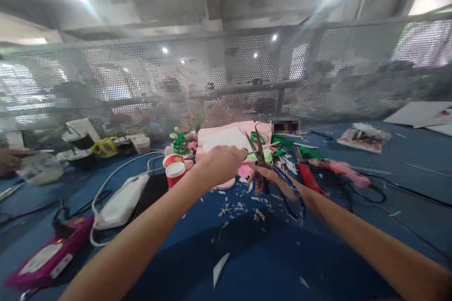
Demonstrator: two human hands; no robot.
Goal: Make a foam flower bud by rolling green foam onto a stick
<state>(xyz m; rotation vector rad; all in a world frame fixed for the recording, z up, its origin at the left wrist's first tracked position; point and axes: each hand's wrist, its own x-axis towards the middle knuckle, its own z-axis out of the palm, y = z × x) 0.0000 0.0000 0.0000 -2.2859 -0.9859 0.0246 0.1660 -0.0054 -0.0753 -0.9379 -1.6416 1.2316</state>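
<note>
My left hand (223, 163) is closed in a pinch on a thin wooden stick (261, 148) that runs to the right. My right hand (271, 177) grips a pair of scissors (259, 148) whose blades point up and stand apart around the stick. Both hands hover over a blue table (247, 254) strewn with small white paper scraps (240, 207). Just behind the hands lie pink sheets (226, 137), green paper pieces (282, 142) and a clear pink cup (263, 130).
Two red paper cups (174, 169) stand left of my left hand. A white power strip (122, 202) and a pink glue gun (49, 256) lie at the left, another pink glue gun (341, 167) and black cables at the right. A perforated metal screen (226, 79) closes the table's far side; another person's hand (9, 159) shows at far left.
</note>
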